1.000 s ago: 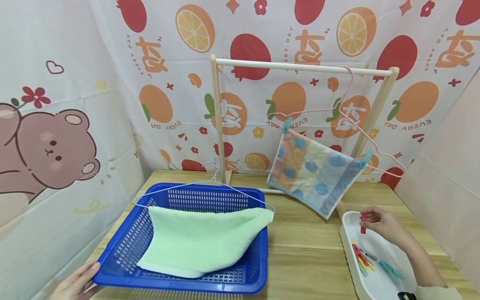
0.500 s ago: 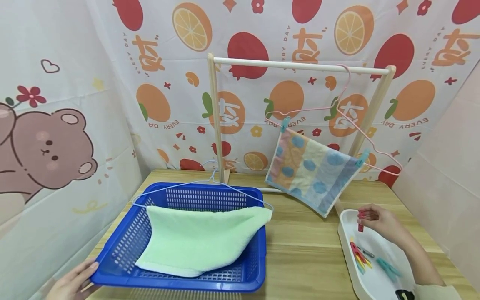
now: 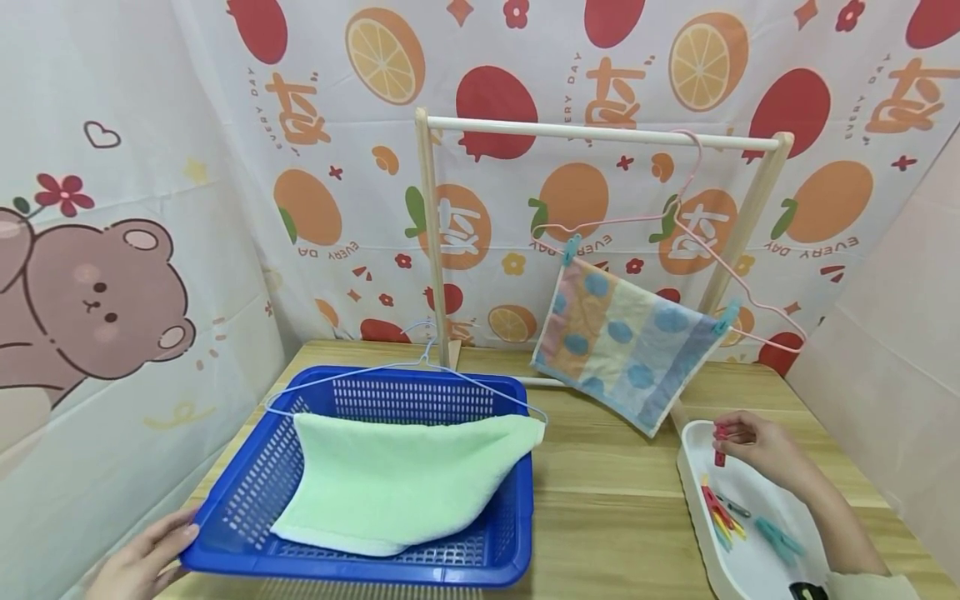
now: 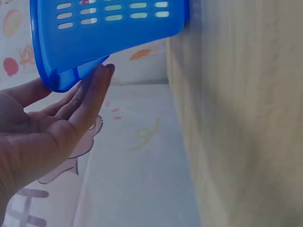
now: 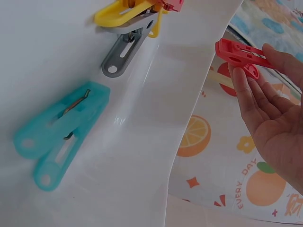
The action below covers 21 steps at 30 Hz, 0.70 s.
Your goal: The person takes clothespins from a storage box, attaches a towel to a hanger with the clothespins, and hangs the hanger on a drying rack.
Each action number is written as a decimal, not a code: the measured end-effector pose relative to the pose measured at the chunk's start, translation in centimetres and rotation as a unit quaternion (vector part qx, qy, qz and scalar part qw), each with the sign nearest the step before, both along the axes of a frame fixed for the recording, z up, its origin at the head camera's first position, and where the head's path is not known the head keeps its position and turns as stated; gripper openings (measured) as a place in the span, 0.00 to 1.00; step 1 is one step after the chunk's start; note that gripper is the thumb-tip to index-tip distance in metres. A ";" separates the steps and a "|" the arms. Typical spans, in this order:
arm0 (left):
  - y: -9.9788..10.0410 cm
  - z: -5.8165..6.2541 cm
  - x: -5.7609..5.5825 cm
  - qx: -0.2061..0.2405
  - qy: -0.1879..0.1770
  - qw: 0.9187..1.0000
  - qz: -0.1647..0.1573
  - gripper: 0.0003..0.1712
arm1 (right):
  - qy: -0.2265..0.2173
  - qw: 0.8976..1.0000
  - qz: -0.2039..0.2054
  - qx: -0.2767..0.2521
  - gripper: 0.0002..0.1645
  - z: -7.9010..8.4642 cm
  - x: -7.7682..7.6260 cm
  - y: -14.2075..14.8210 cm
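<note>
My left hand (image 3: pixel 146 552) holds the near left corner of a blue plastic basket (image 3: pixel 360 572), its thumb and fingers on either side of the rim in the left wrist view. A light green towel (image 3: pixel 397 475) lies in the basket, with a pale blue hanger (image 3: pixel 375 364) along its upper edge. At the right, my right hand (image 3: pixel 772 450) pinches a red clothespin (image 5: pixel 239 56) between thumb and fingers, above a white tray (image 3: pixel 701 533). In the tray lie teal clothespins (image 5: pixel 66 127), a grey one (image 5: pixel 124 54) and a yellow one (image 5: pixel 123 13).
A wooden rack with a white rail (image 3: pixel 562 129) stands behind. From it a pink hanger (image 3: pixel 705 242) hangs tilted, with a dotted, striped towel (image 3: pixel 622 333) clipped on by two teal clothespins. The wooden table (image 3: pixel 600 517) shows between basket and tray. Printed cloth (image 3: pixel 495 200) covers the walls.
The head view has shifted slightly. My left fingers have moved a little at the basket corner; the right hand still holds the red clothespin over the tray.
</note>
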<state>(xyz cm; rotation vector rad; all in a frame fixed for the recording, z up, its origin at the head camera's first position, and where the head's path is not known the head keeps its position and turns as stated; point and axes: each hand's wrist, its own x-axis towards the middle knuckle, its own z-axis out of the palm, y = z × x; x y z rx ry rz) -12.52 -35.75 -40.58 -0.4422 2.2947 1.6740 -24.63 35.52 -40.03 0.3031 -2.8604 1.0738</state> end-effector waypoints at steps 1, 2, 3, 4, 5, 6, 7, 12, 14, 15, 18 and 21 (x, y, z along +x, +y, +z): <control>0.1 0.3 -0.1 -0.038 0.006 0.999 -0.015 0.38 | 0.001 1.000 -0.001 0.001 0.22 0.0 0.0 0.0; 0.1 0.7 -0.2 -0.071 0.014 0.997 -0.028 0.38 | 0.002 1.000 0.001 0.001 0.22 0.0 0.0 0.0; 0.2 1.0 -0.2 -0.107 0.035 0.993 -0.039 0.37 | 0.003 1.000 0.002 0.001 0.22 0.0 0.1 0.0; 0.2 1.3 -0.3 -0.135 0.064 0.988 -0.044 0.36 | 0.004 1.000 0.003 0.001 0.22 0.0 0.1 0.0; 0.3 1.7 -0.3 -0.164 0.085 0.982 -0.044 0.35 | 0.005 1.000 0.003 -0.001 0.22 0.0 0.1 0.0; 0.4 2.3 -0.3 -0.191 0.101 0.976 -0.042 0.36 | 0.006 1.000 0.004 -0.002 0.22 0.1 0.1 0.1; 0.5 2.8 -0.2 -0.214 0.124 0.968 -0.037 0.35 | 0.007 1.000 0.004 -0.003 0.22 0.1 0.1 0.1; 1.3 5.4 -0.2 -0.240 0.246 0.939 -0.017 0.31 | 0.005 1.000 0.003 -0.003 0.22 0.3 0.1 0.1; 1.8 6.5 -0.4 -0.250 0.283 0.926 -0.013 0.29 | 0.006 1.000 0.002 0.001 0.22 0.3 0.1 0.1; 2.2 7.2 -0.6 -0.261 0.294 0.919 -0.013 0.28 | 0.006 1.000 0.001 0.001 0.22 0.3 0.2 0.1; 3.6 9.6 -1.4 -0.298 0.298 0.907 -0.018 0.28 | 0.006 1.000 0.000 0.005 0.22 0.3 0.1 0.0; 5.5 12.0 -2.4 -0.305 0.312 0.899 -0.039 0.27 | 0.008 1.000 0.000 0.004 0.22 0.3 0.0 -0.2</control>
